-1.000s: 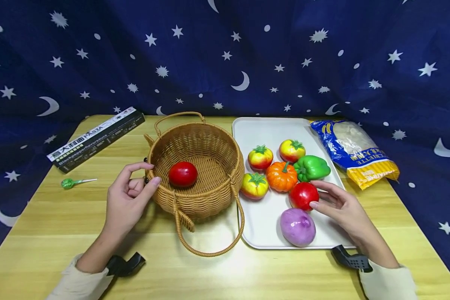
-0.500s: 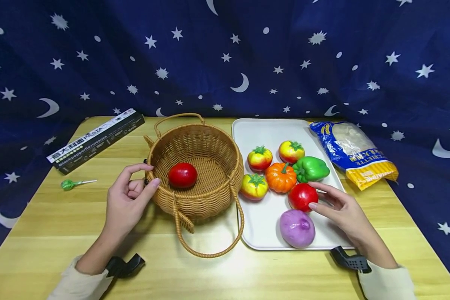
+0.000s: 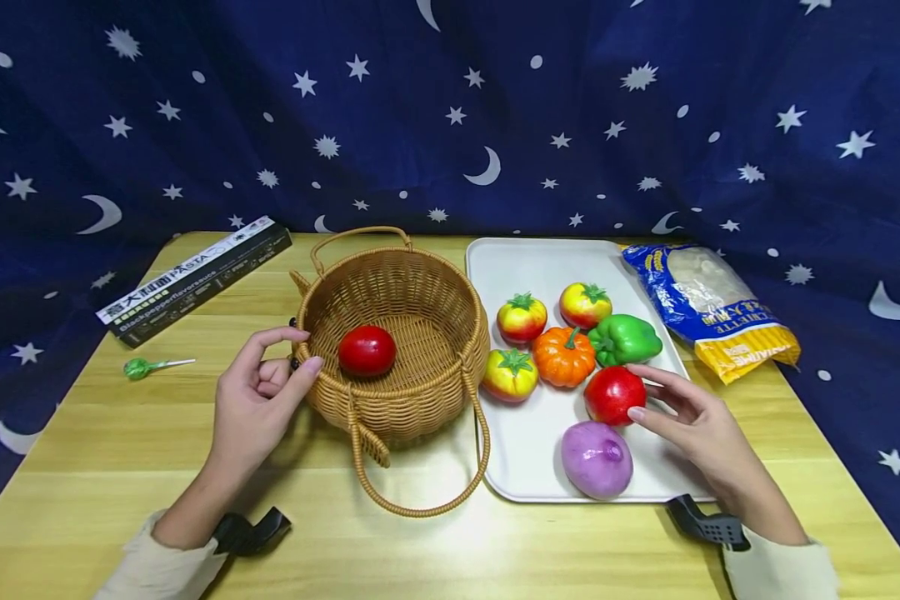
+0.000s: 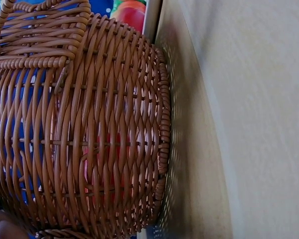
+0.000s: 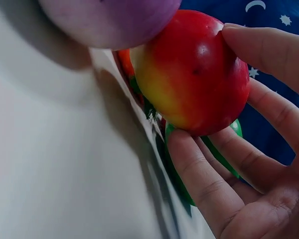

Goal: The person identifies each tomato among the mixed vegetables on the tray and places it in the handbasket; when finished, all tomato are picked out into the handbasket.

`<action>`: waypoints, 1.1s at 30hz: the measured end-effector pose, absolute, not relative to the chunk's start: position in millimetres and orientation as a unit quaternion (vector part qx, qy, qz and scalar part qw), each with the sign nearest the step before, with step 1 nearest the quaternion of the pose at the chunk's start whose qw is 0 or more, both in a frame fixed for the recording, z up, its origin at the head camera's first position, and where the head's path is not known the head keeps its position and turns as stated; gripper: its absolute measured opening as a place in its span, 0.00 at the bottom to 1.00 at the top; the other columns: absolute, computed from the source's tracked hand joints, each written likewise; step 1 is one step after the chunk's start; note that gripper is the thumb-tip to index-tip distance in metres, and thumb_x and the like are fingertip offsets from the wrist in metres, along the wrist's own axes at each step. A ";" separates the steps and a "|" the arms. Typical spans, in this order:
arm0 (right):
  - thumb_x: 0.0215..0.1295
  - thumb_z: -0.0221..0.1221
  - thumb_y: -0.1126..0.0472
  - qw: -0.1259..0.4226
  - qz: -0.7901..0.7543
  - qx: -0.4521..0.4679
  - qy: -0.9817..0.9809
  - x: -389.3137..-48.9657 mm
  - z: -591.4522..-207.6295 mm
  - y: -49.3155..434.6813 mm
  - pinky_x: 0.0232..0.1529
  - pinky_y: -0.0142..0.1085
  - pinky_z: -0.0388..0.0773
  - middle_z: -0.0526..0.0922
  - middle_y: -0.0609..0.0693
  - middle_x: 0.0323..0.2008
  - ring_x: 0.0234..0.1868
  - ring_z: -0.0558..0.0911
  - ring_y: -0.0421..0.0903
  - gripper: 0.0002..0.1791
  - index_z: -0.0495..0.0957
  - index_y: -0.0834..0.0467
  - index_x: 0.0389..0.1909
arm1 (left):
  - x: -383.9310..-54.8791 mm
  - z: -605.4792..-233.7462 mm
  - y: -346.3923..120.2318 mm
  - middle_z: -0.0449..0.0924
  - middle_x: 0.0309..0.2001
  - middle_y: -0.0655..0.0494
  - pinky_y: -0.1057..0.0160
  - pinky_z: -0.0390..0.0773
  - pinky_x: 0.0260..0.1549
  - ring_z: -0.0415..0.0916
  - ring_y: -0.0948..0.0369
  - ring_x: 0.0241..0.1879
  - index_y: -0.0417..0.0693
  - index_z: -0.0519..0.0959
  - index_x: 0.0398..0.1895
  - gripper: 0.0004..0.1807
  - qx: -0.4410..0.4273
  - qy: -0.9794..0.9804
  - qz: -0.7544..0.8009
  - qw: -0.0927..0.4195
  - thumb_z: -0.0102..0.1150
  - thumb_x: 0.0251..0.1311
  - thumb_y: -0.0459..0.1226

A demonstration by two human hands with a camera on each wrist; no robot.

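My left hand [image 3: 255, 400] grips the near-left rim of the wicker basket [image 3: 405, 412], thumb and index finger at its edge. Inside lies a red oval fruit or vegetable [image 3: 367, 351]. My right hand [image 3: 701, 429] pinches a round red toy fruit [image 3: 615, 395] between thumb and fingertips; the right wrist view shows a yellow patch on the fruit [image 5: 197, 72]. It is close over the white tray [image 3: 525, 467]. Right beside it are a purple onion [image 3: 597, 460] and a green bell pepper [image 3: 625, 339]. In the left wrist view the basket's woven side [image 4: 89, 124] fills much of the picture.
On the tray are an orange pumpkin [image 3: 563, 357] and several red-and-yellow fruits with green tops [image 3: 522, 317]. A black-and-white pasta box [image 3: 195, 279] and a green lollipop [image 3: 138, 368] lie left of the basket. A blue-and-yellow pasta bag [image 3: 708, 304] overlaps the tray's right edge.
My right hand has shifted slightly to the right with the round red fruit, away from the pumpkin. The left hand and the basket stay as they were.
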State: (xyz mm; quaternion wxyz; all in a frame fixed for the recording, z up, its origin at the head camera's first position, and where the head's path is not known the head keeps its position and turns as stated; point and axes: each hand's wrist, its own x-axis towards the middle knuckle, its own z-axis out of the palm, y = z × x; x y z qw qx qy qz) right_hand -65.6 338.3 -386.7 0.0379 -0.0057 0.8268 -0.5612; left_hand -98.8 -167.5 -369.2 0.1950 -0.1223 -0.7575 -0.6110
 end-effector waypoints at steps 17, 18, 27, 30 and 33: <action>0.65 0.64 0.75 -0.011 -0.653 -0.016 0.757 -63.8 -376.7 335.5 0.54 0.24 0.75 0.74 0.47 0.65 0.60 0.76 0.37 0.32 0.71 0.60 0.71 | -99.5 -369.7 -167.3 0.50 0.15 0.56 0.64 0.49 0.15 0.46 0.60 0.16 0.38 0.80 0.54 0.18 -0.119 -0.755 -0.613 0.198 0.67 0.61 0.23; 0.65 0.64 0.76 -0.018 -0.661 -0.019 0.750 -63.5 -375.7 335.2 0.53 0.25 0.75 0.73 0.48 0.65 0.60 0.76 0.37 0.32 0.72 0.60 0.70 | -100.2 -369.4 -166.9 0.50 0.15 0.56 0.64 0.49 0.15 0.46 0.60 0.16 0.39 0.80 0.54 0.18 -0.120 -0.755 -0.614 0.197 0.67 0.61 0.24; 0.65 0.62 0.79 -0.027 -0.682 -0.029 0.730 -59.5 -361.2 321.7 0.52 0.27 0.77 0.73 0.49 0.67 0.60 0.77 0.39 0.33 0.71 0.60 0.71 | -100.6 -366.1 -165.8 0.49 0.14 0.56 0.64 0.47 0.13 0.46 0.61 0.15 0.38 0.79 0.54 0.19 -0.132 -0.752 -0.616 0.195 0.67 0.60 0.23; 0.66 0.62 0.77 -0.016 -0.669 -0.034 0.742 -60.5 -353.9 314.3 0.52 0.28 0.77 0.70 0.51 0.69 0.61 0.76 0.39 0.33 0.70 0.61 0.72 | -100.2 -366.4 -166.3 0.50 0.14 0.55 0.64 0.48 0.13 0.46 0.61 0.15 0.38 0.79 0.55 0.19 -0.133 -0.751 -0.616 0.197 0.67 0.60 0.23; 0.66 0.63 0.76 -0.009 -0.654 -0.041 0.755 -63.0 -344.8 305.8 0.50 0.29 0.78 0.68 0.53 0.70 0.62 0.76 0.40 0.33 0.70 0.60 0.72 | -100.0 -367.6 -167.6 0.50 0.14 0.55 0.64 0.48 0.13 0.46 0.62 0.15 0.37 0.79 0.56 0.20 -0.133 -0.751 -0.615 0.199 0.67 0.60 0.23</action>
